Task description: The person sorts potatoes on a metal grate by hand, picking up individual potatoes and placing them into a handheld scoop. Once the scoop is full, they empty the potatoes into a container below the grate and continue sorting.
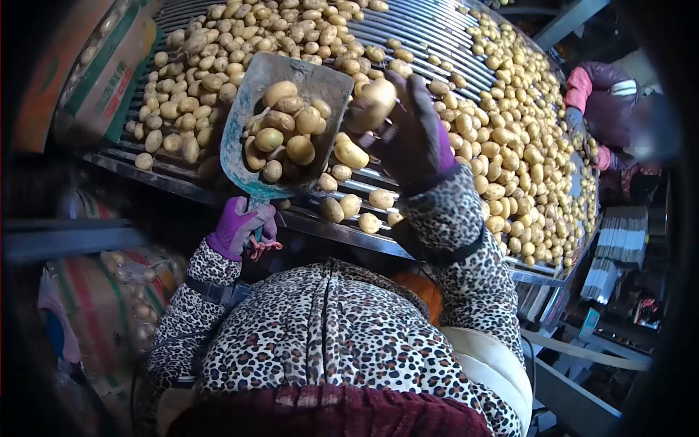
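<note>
My left hand point(244, 224), in a purple glove, is closed round the handle of a worn metal shovel point(287, 69) with a green edge. Several potatoes point(280, 120) lie in its pan, one of them greenish. The pan rests over the slatted table point(397, 25) at its near side. To the right of the pan, my right hand point(415, 135), in a dark and purple glove, grips a larger potato point(376, 102) between thumb and fingers. Loose potatoes point(351, 207) lie on the slats below that hand.
Heaps of potatoes cover the table's left point(196, 80) and right point(517, 153). A printed carton point(109, 80) stands at the left edge. Filled bags point(109, 306) sit at lower left. Another person point(608, 102) works at the far right, beside stacked flat cartons point(619, 237).
</note>
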Available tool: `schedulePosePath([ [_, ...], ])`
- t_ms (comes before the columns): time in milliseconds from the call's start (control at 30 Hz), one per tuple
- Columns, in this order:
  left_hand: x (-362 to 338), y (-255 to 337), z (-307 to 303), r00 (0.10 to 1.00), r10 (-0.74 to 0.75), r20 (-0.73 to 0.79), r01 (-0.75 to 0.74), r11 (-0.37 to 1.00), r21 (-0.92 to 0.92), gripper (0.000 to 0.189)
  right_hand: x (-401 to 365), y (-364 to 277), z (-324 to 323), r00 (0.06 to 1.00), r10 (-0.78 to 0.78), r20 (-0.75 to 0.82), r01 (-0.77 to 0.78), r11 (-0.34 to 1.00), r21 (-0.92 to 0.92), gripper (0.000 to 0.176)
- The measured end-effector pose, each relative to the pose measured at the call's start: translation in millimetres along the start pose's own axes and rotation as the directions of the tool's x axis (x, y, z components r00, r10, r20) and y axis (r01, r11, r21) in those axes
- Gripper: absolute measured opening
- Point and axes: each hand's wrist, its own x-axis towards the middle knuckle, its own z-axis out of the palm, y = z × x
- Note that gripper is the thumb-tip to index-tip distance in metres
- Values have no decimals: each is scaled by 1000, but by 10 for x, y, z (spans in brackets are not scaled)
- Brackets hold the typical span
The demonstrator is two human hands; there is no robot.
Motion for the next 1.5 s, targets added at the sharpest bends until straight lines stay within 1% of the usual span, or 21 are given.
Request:
schedulePosePath([
  [33,-3,3,-6,1000,-1,8,1,1000,24,28,66,40,29,980,-200,7,192,926,-324,70],
  [67,-18,-34,-28,1000,17,0,-17,1000,8,28,138,41,95,972,-234,18,226,908,-353,73],
  [100,-8,-48,-20,999,30,-13,-30,1000,-1,27,217,-106,226,999,41,-2,-39,973,226,71],
  [133,-4,-50,-19,999,41,-24,-41,999,-4,26,287,-168,327,949,286,130,-289,637,715,70],
  [233,25,-60,-7,998,58,10,-59,997,43,29,350,-87,356,937,348,-18,-261,735,625,68],
  [367,88,-167,-61,996,83,22,-83,996,-15,28,270,-21,5,942,325,87,-308,729,611,52],
  [433,54,-71,13,998,61,4,-61,997,-47,33,138,-80,-241,982,186,16,-180,925,335,47],
  [467,44,-64,16,997,72,-1,-72,996,-57,33,113,-10,-411,967,257,-4,-211,802,559,43],
  [500,30,-64,19,996,84,-11,-84,994,-67,33,26,19,-485,967,248,-54,-211,904,371,35],
  [567,40,-147,-12,989,140,-36,-143,987,-72,33,-71,446,-752,888,459,21,-457,876,152,30],
  [633,58,-215,-73,980,199,-8,-199,979,-52,34,-195,566,-524,936,310,166,-290,948,-133,31],
  [667,54,-191,-52,984,178,-18,-179,982,-56,33,-166,630,-399,946,276,169,-197,906,-375,29],
  [700,36,-141,-33,987,158,-28,-159,985,-60,33,-136,560,-260,964,115,242,66,774,-630,38],
  [767,26,-110,-10,990,135,-48,-138,988,-75,32,-40,665,-8,955,56,292,237,447,-862,47],
  [867,25,-125,-15,991,120,-64,-125,989,-82,32,180,832,215,905,359,227,118,301,-946,52],
  [1000,34,-167,-64,989,139,-44,-140,990,-34,32,155,628,47,875,369,314,102,493,-864,43],
  [1100,53,-156,-55,989,143,-36,-145,988,-53,34,-91,673,-134,942,192,275,-12,839,-544,57],
  [1133,50,-166,-47,990,137,-36,-139,988,-70,34,-171,628,-168,941,231,248,-108,898,-427,67],
  [1233,40,-138,-32,992,122,-30,-122,992,-16,35,-454,288,-141,945,254,206,-260,966,1,64],
  [1300,50,-177,-38,991,127,-39,-129,991,-44,35,-603,182,-139,960,215,177,-237,966,108,65],
  [1500,68,-194,33,982,171,-76,-174,984,-29,38,-850,284,-110,997,-82,-10,80,988,-132,64],
])
